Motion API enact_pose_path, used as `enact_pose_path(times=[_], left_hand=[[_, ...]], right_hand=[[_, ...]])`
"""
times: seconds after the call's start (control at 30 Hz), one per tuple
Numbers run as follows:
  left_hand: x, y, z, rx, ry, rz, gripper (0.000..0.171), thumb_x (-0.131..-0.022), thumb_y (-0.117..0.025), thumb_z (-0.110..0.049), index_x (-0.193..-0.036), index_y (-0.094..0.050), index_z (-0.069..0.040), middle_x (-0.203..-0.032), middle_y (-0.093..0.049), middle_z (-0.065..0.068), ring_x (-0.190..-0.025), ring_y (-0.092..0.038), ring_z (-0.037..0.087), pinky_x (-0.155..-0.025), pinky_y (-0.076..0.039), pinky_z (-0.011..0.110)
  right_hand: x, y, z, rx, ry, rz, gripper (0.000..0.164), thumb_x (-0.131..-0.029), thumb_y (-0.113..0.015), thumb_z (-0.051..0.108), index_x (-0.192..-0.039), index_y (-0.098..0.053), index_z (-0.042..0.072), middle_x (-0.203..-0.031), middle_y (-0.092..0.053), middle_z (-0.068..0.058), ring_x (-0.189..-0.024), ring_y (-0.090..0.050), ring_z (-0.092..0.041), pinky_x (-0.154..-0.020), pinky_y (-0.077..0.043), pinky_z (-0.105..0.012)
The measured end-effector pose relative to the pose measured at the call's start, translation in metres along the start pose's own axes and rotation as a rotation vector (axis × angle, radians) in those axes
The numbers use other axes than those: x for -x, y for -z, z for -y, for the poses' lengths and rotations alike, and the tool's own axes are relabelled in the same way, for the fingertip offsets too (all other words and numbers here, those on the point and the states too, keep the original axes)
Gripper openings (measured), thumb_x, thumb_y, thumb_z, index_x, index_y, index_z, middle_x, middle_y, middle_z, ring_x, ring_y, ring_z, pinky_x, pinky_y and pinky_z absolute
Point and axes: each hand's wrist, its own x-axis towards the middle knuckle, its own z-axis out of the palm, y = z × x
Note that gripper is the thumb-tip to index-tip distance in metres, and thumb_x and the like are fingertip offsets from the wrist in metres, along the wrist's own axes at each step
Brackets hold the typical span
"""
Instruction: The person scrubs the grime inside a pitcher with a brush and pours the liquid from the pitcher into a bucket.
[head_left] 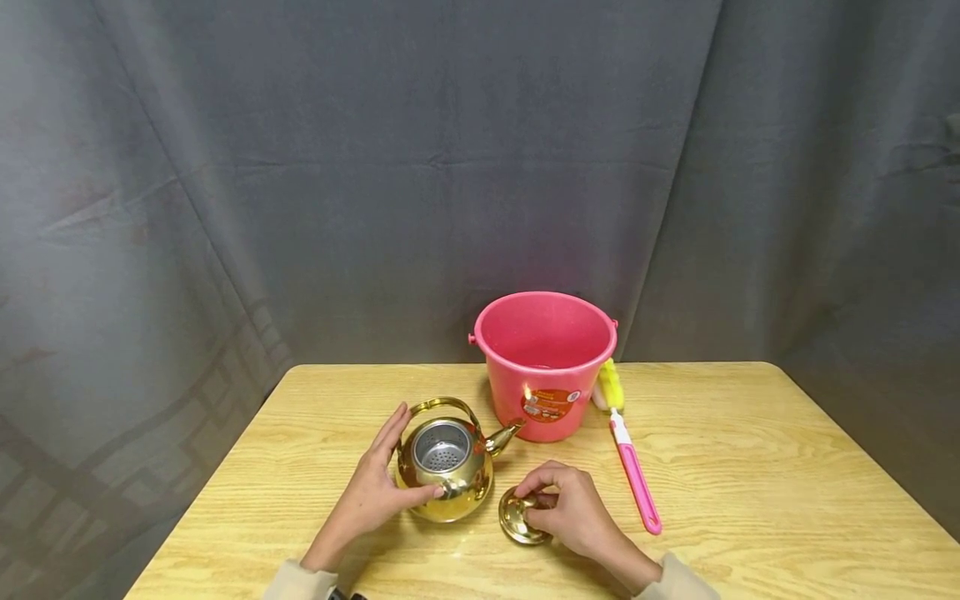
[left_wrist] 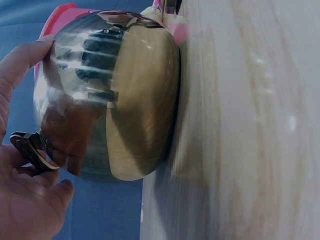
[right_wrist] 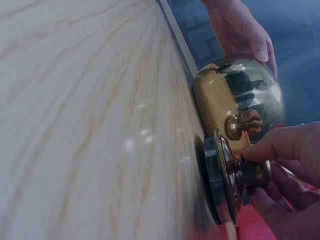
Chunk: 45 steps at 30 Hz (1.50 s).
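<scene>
A shiny gold teapot (head_left: 472,492) stands on the table, its mouth uncovered and a perforated metal strainer (head_left: 441,455) inside. Its spout points right and its arched handle (head_left: 444,402) is up. My left hand (head_left: 372,490) holds the pot from the left, thumb on the near side and fingers by the handle's base, as the left wrist view also shows. With thumb and fingers, my right hand (head_left: 572,507) pinches the knob of the gold lid (head_left: 513,523). That lid (right_wrist: 227,182) is low at the tabletop, right of the pot, rim side down.
Behind the teapot's spout stands a pink bucket (head_left: 510,379) with a red label. A brush (head_left: 636,479) with a pink handle and yellow head lies to its right, head beside the bucket. Grey curtains (head_left: 375,208) hang behind the wooden table (head_left: 750,467).
</scene>
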Motion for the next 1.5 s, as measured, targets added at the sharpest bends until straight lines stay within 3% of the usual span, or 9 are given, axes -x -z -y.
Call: enact_pose_path(times=[0.6,1.0,1.5], left_hand=[[0.0001,0.0004,0.0005,0.002,-0.02,-0.005,0.115,-0.061,-0.092,-0.039,-0.151,-0.031,-0.006,-0.159,-0.02,0.005,-0.139,-0.027,0.035,-0.109,-0.028,0.053],[-0.0004,0.0004,-0.0004,0.016,0.009,0.005,0.115,-0.061,-0.092,-0.039,-0.152,-0.029,-0.008,-0.159,-0.019,0.003,-0.139,-0.026,0.035,-0.109,-0.027,0.054],[0.0,0.0001,0.0009,0.018,-0.002,0.0,0.115,-0.061,-0.092,-0.039,-0.152,-0.03,-0.006,-0.159,-0.019,0.004,-0.139,-0.026,0.036,-0.109,-0.027,0.055]], right_hand=[[0.002,-0.0028,-0.0002,0.0,0.004,-0.006,0.027,-0.065,-0.07,-0.015,-0.081,-0.071,0.006,-0.089,-0.062,-0.001,-0.086,-0.062,-0.014,-0.078,-0.057,-0.024],[0.0031,-0.0009,0.0011,-0.006,-0.002,0.011,0.025,-0.065,-0.072,-0.014,-0.083,-0.072,0.004,-0.089,-0.062,-0.001,-0.083,-0.06,-0.015,-0.075,-0.058,-0.025],[0.0015,0.0045,0.0033,-0.034,0.018,-0.009,0.022,-0.071,-0.077,-0.006,-0.09,-0.072,0.002,-0.092,-0.066,-0.008,-0.086,-0.065,-0.028,-0.073,-0.059,-0.027]])
